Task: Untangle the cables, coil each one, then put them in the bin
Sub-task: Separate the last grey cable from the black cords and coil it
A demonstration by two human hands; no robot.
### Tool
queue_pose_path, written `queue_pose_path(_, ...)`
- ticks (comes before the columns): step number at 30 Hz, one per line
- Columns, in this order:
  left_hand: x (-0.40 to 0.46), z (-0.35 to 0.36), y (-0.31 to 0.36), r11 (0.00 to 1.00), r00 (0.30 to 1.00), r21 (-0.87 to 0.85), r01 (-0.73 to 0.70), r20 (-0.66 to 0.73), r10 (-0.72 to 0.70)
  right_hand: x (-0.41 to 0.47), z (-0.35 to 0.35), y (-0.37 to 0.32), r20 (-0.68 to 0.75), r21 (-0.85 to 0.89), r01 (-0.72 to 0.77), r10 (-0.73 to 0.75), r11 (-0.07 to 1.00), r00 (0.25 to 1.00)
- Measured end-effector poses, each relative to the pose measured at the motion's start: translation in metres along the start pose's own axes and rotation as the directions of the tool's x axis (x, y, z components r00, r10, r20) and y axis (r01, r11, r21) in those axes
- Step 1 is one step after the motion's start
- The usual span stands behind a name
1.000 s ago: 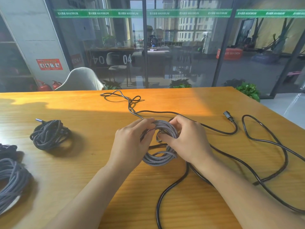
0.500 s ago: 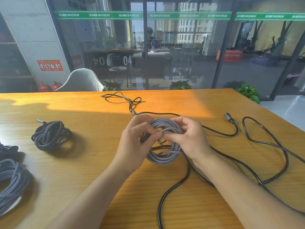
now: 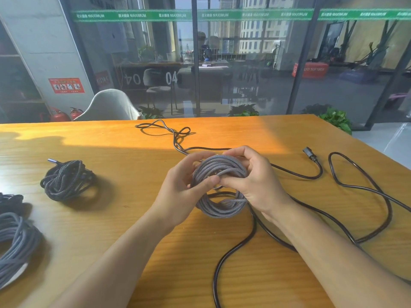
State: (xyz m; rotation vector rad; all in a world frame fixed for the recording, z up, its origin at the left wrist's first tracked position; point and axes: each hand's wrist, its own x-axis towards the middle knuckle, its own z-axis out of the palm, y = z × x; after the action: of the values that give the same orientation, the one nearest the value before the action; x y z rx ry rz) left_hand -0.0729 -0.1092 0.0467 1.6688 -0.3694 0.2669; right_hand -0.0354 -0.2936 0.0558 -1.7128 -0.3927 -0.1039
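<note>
While both hands hold it above the table [image 3: 93, 236], the grey cable coil [image 3: 220, 187] now sits higher and more upright than a second ago. Left hand [image 3: 184, 192]: fingers curled round the coil's left side, thumb on top. Right hand [image 3: 255, 183]: gripping the right side, thumb meeting the left. Likely finishing the wrap. Black cable [image 3: 347, 185]: loose, right of and behind the coil, uncoiled as before. Dark bundle [image 3: 66, 181]: well left of the coil. No bin in view

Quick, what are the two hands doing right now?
Left hand: grips the grey cable coil.
Right hand: grips the same coil.
</note>
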Motion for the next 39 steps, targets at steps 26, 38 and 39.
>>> queue_pose_path(26, -0.007, 0.006, 0.01, 0.996, 0.999, -0.08, 0.045, -0.008, -0.046, 0.008, -0.01, -0.002, 0.366, 0.539, -0.428, 0.256, 0.725, 0.895)
queue_pose_path(38, -0.004, -0.002, 0.005, 0.928, 0.969, -0.311, 0.205, 0.201, -0.146, 0.007, -0.015, -0.007, 0.407, 0.518, -0.479, 0.289, 0.708, 0.867)
queue_pose_path(39, -0.003, -0.003, 0.003, 0.927, 0.966, -0.313, 0.208, 0.217, -0.144, 0.007, -0.016, -0.007, 0.414, 0.523, -0.488, 0.292, 0.699, 0.862)
